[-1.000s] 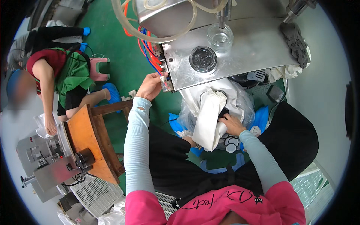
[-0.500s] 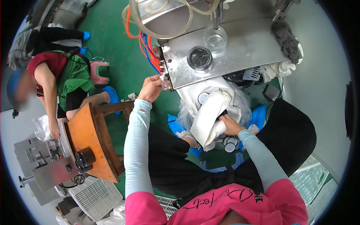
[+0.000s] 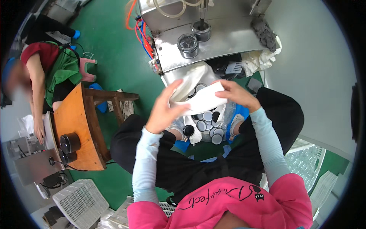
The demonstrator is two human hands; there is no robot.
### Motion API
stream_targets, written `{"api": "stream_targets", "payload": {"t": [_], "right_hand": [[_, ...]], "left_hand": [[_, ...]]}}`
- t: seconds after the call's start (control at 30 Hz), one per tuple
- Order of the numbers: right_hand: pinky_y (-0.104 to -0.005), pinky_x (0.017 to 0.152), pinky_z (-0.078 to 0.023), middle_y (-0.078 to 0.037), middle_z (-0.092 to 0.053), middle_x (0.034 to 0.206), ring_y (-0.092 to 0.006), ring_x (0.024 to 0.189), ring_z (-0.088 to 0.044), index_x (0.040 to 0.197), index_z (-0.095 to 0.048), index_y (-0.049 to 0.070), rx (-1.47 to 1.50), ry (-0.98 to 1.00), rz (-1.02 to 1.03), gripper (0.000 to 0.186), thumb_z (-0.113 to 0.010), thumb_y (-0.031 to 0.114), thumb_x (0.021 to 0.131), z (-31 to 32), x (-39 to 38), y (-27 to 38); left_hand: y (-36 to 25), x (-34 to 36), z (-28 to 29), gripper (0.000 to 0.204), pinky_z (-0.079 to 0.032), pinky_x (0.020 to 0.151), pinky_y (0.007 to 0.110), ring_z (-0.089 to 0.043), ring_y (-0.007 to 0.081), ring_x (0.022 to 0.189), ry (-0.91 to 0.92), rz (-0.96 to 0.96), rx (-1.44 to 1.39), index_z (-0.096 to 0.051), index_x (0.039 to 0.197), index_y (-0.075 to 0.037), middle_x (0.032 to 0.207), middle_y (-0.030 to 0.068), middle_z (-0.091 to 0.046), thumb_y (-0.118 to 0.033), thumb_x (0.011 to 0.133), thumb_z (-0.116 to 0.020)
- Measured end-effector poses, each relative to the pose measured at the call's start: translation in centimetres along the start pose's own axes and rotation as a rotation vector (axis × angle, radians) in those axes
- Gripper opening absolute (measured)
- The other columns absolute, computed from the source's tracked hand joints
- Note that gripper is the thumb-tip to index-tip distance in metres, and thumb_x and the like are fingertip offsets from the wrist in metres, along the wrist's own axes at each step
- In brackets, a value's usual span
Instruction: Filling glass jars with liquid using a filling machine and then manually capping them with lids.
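My left hand [image 3: 164,110] and my right hand [image 3: 237,94] hold a folded white sheet [image 3: 204,101] between them, its material unclear. Fingers and thumb of the left, slightly blurred, close around its left edge; the right pinches the right end. Below the sheet, between my feet, lies a pile of round lids [image 3: 207,122] in clear plastic, some silver-white and some black. Beyond my hands, a closed jar [image 3: 187,46] stands on a steel worktop [image 3: 225,42]. Behind it, a jar with dark contents [image 3: 201,31] sits under a nozzle [image 3: 202,15].
Left of me stands a wooden stool [image 3: 72,114] bearing dark jars [image 3: 69,143]. A co-worker [image 3: 38,72] bends over a machine past it. Red and blue tubes [image 3: 144,42] hang at the worktop's left end; a grey rag [image 3: 264,34] lies at its right. White crates [image 3: 82,202] sit lower left.
My left hand has left the worktop's left corner and come to the sheet. The sheet is lifted off the lids, uncovering them. The jar under the nozzle, clear before, now holds dark contents.
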State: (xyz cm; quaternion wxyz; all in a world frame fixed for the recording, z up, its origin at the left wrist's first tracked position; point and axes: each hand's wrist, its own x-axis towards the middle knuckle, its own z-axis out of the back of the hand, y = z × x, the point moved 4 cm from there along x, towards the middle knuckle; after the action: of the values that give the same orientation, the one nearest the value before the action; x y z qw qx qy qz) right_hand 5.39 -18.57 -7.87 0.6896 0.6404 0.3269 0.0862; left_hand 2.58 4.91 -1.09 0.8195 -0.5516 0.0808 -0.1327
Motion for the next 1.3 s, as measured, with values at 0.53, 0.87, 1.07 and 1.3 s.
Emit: {"api": "stream_targets", "payload": {"t": [0.53, 0.87, 1.07, 1.3], "right_hand": [[-0.0231, 0.052, -0.045, -0.004, -0.058, 0.069, -0.0094, 0.055, -0.054, 0.117, -0.054, 0.001, -0.374, -0.073, 0.062, 0.037, -0.056, 0.023, 0.087, -2.9, -6.8, 16.0], [-0.0236, 0.076, -0.044, -0.008, -0.048, 0.111, -0.0119, 0.081, -0.051, 0.130, -0.044, 0.006, -0.435, -0.111, 0.627, 0.063, -0.068, 0.003, 0.072, -6.2, -8.7, 16.8], [-0.0282, 0.086, -0.041, -0.010, -0.041, 0.126, -0.0162, 0.101, -0.047, 0.130, -0.042, 0.006, -0.388, -0.065, 0.696, 0.066, -0.069, 0.006, 0.070, -6.9, -9.0, 16.4], [-0.0303, 0.079, -0.045, -0.006, -0.048, 0.105, -0.0149, 0.097, -0.051, 0.105, -0.047, 0.004, -0.085, -0.250, 0.350, 0.040, -0.060, 0.006, 0.067, -7.2, -5.5, 10.1]], "left_hand": [[-6.6, -1.1, -6.3, 0.091, -0.042, 0.091, 0.034, -0.051, 0.0239, 0.111, -0.189, -0.137, -0.652, -0.021, 0.138, 0.002, 0.124, 0.0159, -0.047, -0.008, 0.064, -0.075], [-8.1, -3.1, -3.3, 0.103, -0.039, 0.098, 0.038, -0.047, 0.0248, 0.116, -0.093, -0.202, -1.150, -0.013, 0.142, -0.007, 0.129, 0.0117, -0.044, -0.007, 0.062, -0.077], [-7.5, -3.3, -4.2, 0.098, -0.038, 0.099, 0.037, -0.045, 0.0249, 0.118, 0.034, -0.163, -1.304, -0.006, 0.143, -0.010, 0.132, 0.0123, -0.040, -0.012, 0.071, -0.072], [-5.1, -4.8, -7.3, 0.097, -0.028, 0.103, 0.034, -0.032, 0.0253, 0.126, -0.233, -0.201, -0.654, -0.001, 0.143, -0.009, 0.138, 0.0133, -0.026, -0.012, 0.073, -0.068]]}}
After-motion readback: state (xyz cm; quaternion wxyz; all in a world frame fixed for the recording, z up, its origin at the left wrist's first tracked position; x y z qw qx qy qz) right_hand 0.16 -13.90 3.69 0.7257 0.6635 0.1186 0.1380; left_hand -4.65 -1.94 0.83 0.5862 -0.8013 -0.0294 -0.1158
